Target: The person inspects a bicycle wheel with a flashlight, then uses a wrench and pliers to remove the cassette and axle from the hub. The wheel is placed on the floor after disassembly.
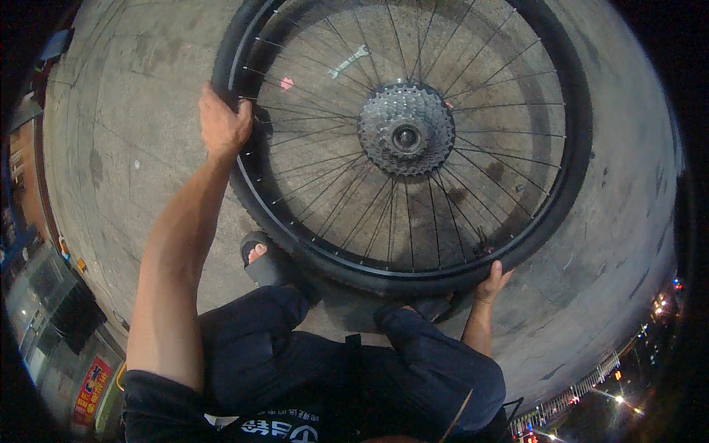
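Note:
A bicycle wheel (384, 272) with a black tyre, spokes and a silver multi-ring cassette (405, 136) at its hub fills the upper middle of the head view. My left hand (224, 122) grips the tyre at its left side, fingers closed on it. My right hand (490, 283) holds the tyre at its lower right, partly behind it. Through the spokes a silver open-ended wrench (347, 63) and a small pink item (286, 84) show on the concrete floor (118, 133).
My sandalled foot (258, 255) and bent legs are below the wheel. At the left edge stands a storefront with a red-and-yellow sign (92, 387). A railing (554, 402) and lights show at the lower right.

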`<state>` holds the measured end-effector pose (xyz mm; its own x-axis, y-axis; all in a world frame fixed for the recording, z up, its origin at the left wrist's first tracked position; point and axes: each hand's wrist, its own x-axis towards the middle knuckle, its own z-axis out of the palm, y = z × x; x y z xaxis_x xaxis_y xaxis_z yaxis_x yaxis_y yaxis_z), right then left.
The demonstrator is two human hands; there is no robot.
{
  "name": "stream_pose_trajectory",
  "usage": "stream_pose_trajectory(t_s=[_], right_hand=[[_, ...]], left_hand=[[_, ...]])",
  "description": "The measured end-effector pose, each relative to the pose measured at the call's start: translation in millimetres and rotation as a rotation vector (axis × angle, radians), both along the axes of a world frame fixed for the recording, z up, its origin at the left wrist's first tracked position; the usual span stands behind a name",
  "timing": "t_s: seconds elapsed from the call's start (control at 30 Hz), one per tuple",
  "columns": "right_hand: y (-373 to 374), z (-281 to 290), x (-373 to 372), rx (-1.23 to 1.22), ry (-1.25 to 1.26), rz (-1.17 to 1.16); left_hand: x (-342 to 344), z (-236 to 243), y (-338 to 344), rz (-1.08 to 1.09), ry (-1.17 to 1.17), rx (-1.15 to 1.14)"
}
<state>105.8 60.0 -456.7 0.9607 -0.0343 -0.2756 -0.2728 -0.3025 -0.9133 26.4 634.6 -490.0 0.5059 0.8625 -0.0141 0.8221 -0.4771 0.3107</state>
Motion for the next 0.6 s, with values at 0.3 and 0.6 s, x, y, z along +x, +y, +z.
stream_pose_trajectory(t_s=[0.3, 0.6], right_hand=[[-9.8, -11.0, -3.9, -0.067, -0.008, -0.052], [-22.5, -15.0, -2.1, -0.171, 0.039, -0.044]], left_hand=[[3.5, 11.8, -1.6, 0.017, 0.017, -0.072], [3.1, 14.0, -1.1, 0.037, -0.009, -0.069]])
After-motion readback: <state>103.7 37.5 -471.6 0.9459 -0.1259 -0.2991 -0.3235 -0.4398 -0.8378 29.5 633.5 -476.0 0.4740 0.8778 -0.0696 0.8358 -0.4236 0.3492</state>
